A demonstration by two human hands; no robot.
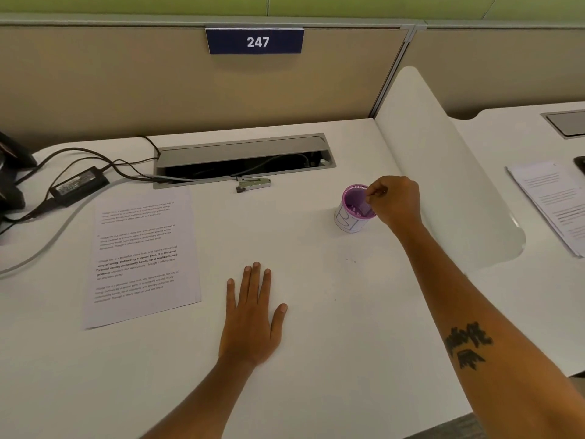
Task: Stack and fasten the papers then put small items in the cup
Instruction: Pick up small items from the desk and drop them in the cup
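Observation:
A stack of printed papers [142, 258] lies flat on the white desk [316, 312] at the left. A purple mesh cup [353, 215] with a white paper label stands at the right middle. My right hand [395, 201] hovers over the cup's rim and pinches a small thin dark item at its fingertips; what the item is cannot be made out. Small pale bits lie inside the cup. A grey stapler [253, 184] lies by the cable tray. My left hand [253, 315] rests flat on the desk, fingers straight, holding nothing.
An open grey cable tray [243, 160] is set in the desk at the back. A black power adapter [77, 184] and cables lie at the far left. A white curved divider [443, 172] stands right of the cup, with more papers [550, 204] on the neighbouring desk.

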